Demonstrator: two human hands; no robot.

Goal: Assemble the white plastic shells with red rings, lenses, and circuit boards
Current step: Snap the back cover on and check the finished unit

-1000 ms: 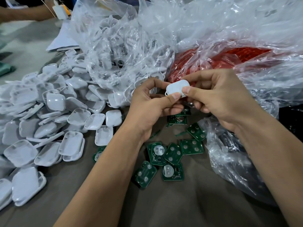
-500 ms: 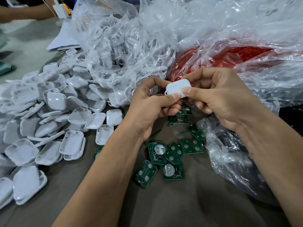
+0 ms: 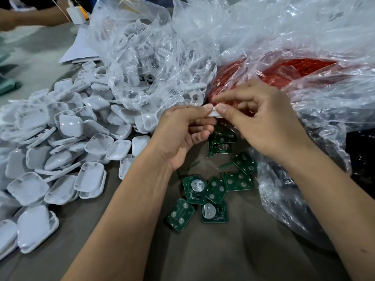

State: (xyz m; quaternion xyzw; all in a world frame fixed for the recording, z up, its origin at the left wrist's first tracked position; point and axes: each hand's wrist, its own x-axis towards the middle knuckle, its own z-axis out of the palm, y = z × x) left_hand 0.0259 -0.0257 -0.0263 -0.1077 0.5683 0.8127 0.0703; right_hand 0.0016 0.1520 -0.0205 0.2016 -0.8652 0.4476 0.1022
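Both my hands hold one small white plastic shell [image 3: 214,113] above the table's middle. My left hand [image 3: 182,130] pinches its left side with thumb and curled fingers. My right hand [image 3: 261,118] pinches its right side. The shell lies nearly edge-on, mostly hidden by my thumbs. Several green circuit boards [image 3: 215,191] lie loose on the table below my hands. A heap of white shells [image 3: 60,151] covers the left of the table. Red rings [image 3: 284,74] fill a clear bag behind my right hand.
A clear plastic bag of white parts [image 3: 150,63] stands behind my left hand. Another crumpled clear bag [image 3: 284,191] with dark contents lies at the right. White paper [image 3: 81,51] and another person's arm [image 3: 30,17] are at the far left. Grey table surface [image 3: 223,256] shows in front.
The shell has been turned from showing its broad face to lying nearly edge-on between my thumbs. Both hands have stayed in about the same place.
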